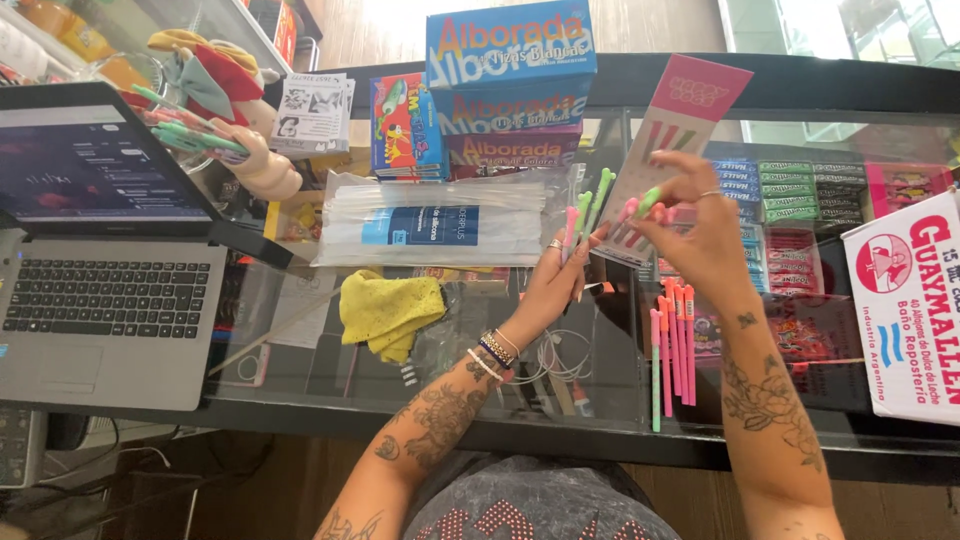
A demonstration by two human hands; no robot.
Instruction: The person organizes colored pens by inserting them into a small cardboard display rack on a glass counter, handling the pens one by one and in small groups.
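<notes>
My left hand (pixel 556 280) is raised over the glass counter (pixel 330 385), holding a small bunch of pastel pens (pixel 590 205) with green and pink caps, upright. My right hand (pixel 700 235) is beside it, fingers pinching another pen (pixel 640 207) with a green and pink tip. Behind my right hand leans a pink card package (pixel 680 120). Several pink and orange pens (pixel 674 345) lie in a row on the glass just below my right wrist.
An open laptop (pixel 105 300) sits at the left. A yellow cloth (pixel 390 310) and a clear bag of white sticks (pixel 440 220) lie mid-counter. Blue boxes (pixel 510 75) stand at the back, a white and red box (pixel 910 310) at the right. Sweets show under the glass.
</notes>
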